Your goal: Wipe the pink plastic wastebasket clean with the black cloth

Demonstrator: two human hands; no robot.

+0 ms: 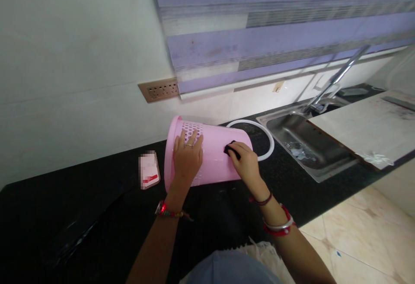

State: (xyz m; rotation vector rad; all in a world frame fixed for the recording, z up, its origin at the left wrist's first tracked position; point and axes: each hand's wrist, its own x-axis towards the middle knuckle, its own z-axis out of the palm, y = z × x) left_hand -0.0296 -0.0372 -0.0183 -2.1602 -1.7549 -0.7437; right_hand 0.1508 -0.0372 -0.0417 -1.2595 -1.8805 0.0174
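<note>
A pink plastic basket [212,150] lies on its side on the dark countertop, its wide rim to the left. My left hand [188,157] rests on the perforated band near that rim, fingers spread. Farther right, my right hand [244,161] pinches a small black cloth [232,150] against the basket's smooth side. Part of a white ring [267,135] shows behind the basket's narrow end.
A phone-like item [150,170] lies left of the basket. At the right are a steel sink [311,145] with a faucet [337,78] and a large board [372,124] partly over it. Black plastic [78,236] lies at lower left. Sockets [160,90] are on the wall.
</note>
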